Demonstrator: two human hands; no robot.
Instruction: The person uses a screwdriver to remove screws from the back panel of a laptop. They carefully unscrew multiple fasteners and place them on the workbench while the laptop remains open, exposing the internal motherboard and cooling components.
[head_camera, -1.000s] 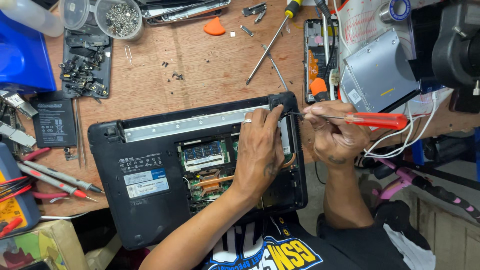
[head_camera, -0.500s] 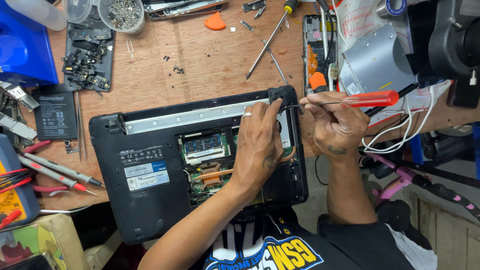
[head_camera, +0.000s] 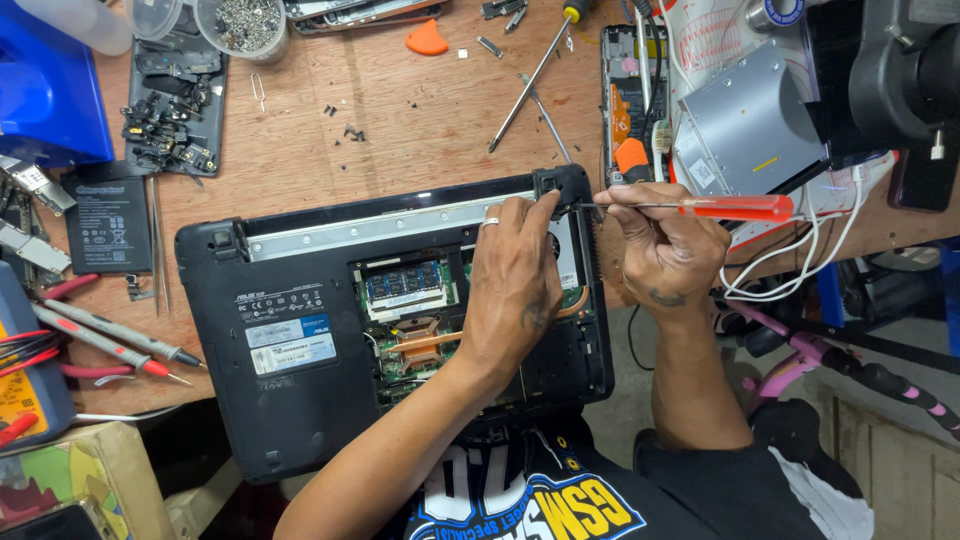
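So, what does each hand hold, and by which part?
Right hand grips the red-handled screwdriver by its thin metal shaft. Left hand holds nothing; it rests on the opened black laptop.

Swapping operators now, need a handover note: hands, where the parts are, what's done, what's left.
Left hand: flat on the opened black laptop, fingertips at its far right corner.
Right hand: grips a red-handled screwdriver, tip at that same corner.
Laptop lies bottom-up on the wooden bench; service cover off, memory modules and copper heat pipe exposed.
Loose screws lie beyond it, a tub of screws at the far edge, a silver optical drive to the right.
Left: the corner work under the screwdriver tip; can't tell if a screw sits there.
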